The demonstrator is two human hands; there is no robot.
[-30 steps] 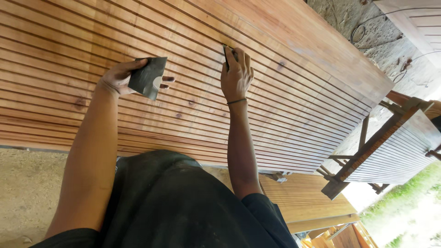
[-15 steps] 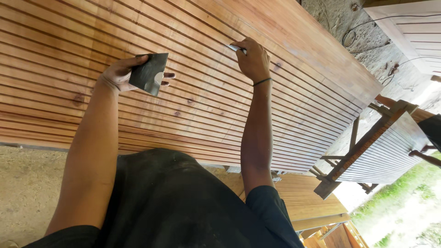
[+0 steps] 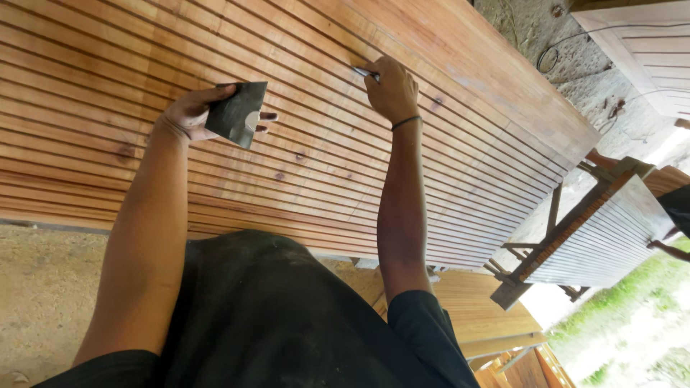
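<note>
— Left hand (image 3: 190, 111) first: what is it doing?

— Its fingers are clamped on a dark grey, roughly square sheet of sandpaper (image 3: 236, 113), thumb on the upper edge, fingertips showing past the sheet's 3 o'clock side. The sheet is lifted on a tilt in front of the long reddish-brown wooden panel of narrow grooved slats (image 3: 108, 86), and whether the hand's heel touches the wood I cannot tell

— And the right hand (image 3: 392, 90)?

— Curled tight around a small thin tool with a pale metal tip (image 3: 363, 72), which pokes out at the hand's 10 o'clock and meets a groove between two slats. A thin black band (image 3: 405, 123) circles that wrist

— How do the two hands sit relative to each other?

— The right one is at about 2 o'clock from the left, well apart, both over the same panel

— Anything else around?

— At 4 o'clock from the right hand, a second slatted panel, paler and greyish (image 3: 611, 237), leans on a wooden trestle (image 3: 553, 223). Below the big panel's near edge is sandy ground (image 3: 43, 287), and grass (image 3: 632, 338) shows at the lower right corner
</note>
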